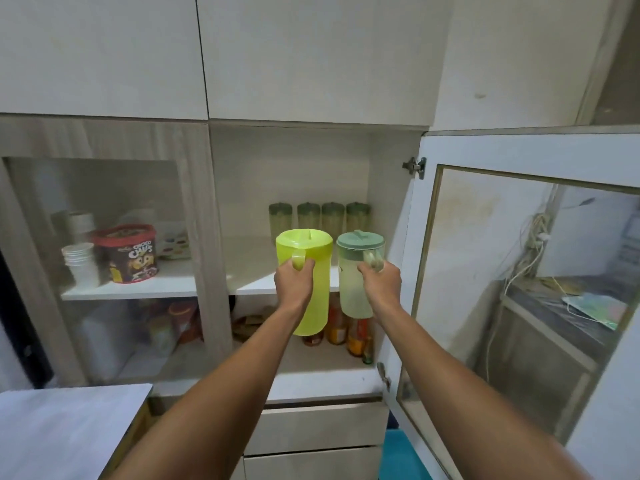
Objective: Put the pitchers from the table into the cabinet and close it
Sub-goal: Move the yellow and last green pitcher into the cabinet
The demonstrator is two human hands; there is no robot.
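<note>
We grip the yellow pitcher (313, 271) in our left hand (292, 280) and the green-lidded pitcher (353, 282) in our right hand (379, 282), fingers curled round each handle. Both look like light, stiff plastic, so the handles should serve.

Yellow pitcher (318, 313) and pale pitcher (351, 296) half-hide lower-shelf bottles (358, 337).

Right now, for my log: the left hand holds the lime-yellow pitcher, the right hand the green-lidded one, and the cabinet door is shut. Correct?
Not quite: the head view shows the cabinet door swung open. The left hand holds the lime-yellow pitcher, the right hand the green-lidded pitcher.
</note>
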